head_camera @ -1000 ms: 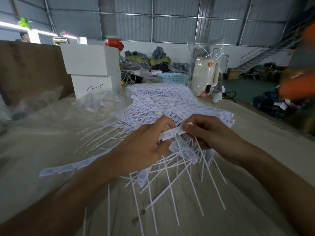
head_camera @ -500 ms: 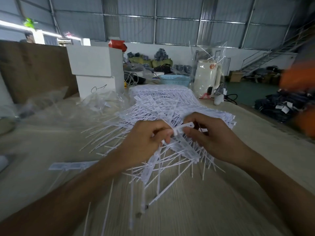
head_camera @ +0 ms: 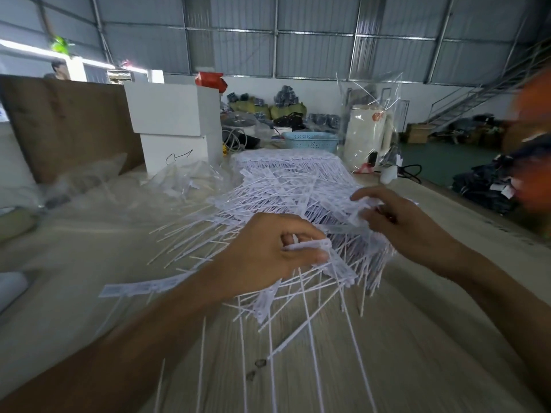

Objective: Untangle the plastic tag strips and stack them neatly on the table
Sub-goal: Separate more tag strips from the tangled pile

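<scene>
Tag strips [head_camera: 298,186]: tangled heap, mid-table [head_camera: 387,368]; left hand [head_camera: 268,254] pinches one strip's header; right hand [head_camera: 399,222], apart, grips another; advised: draw apart slowly, freeing snagged tails.

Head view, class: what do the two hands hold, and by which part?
Left hand pinches a tag strip by its flat bar; right hand grips another strip's bar.

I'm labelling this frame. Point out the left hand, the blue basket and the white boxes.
left hand [head_camera: 268,257], head view, back of the hand.
blue basket [head_camera: 310,142], head view, its front wall.
white boxes [head_camera: 167,110], head view, upper box's front face.
</scene>
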`<move>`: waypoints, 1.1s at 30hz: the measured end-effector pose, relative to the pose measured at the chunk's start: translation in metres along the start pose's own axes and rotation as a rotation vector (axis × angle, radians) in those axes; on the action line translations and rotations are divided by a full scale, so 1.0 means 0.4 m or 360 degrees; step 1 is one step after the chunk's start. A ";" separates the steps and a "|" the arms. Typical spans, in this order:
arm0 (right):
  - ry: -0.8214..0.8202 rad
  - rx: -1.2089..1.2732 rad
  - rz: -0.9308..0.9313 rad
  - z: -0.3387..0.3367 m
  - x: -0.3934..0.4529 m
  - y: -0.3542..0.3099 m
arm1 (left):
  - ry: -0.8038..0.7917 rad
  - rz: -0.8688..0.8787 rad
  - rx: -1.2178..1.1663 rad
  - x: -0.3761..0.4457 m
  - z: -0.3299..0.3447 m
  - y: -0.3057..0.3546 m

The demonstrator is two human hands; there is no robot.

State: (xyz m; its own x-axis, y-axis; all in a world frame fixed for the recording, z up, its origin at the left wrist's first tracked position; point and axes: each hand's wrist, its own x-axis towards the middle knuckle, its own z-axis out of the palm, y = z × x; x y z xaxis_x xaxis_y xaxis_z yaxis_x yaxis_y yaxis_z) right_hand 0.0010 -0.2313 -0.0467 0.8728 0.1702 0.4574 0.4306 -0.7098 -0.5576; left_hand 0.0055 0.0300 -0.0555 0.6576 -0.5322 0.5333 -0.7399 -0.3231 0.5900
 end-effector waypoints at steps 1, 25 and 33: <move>-0.0075 0.0228 0.0105 0.000 -0.003 -0.003 | 0.0045 -0.0023 0.0013 0.003 0.001 -0.003; -0.0587 0.0937 0.0427 0.053 -0.022 -0.089 | 0.0296 0.0165 -0.0144 0.010 0.009 0.007; -0.0232 0.1181 0.0494 0.074 -0.023 -0.108 | 0.0141 0.0027 0.0372 0.005 0.004 -0.019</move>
State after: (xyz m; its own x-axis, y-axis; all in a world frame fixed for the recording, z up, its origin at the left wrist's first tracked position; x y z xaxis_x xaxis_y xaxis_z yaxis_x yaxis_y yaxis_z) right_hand -0.0190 -0.1820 -0.0473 0.9764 0.1640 0.1404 0.1596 -0.1104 -0.9810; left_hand 0.0120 0.0303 -0.0597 0.6470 -0.4718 0.5990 -0.7570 -0.4921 0.4299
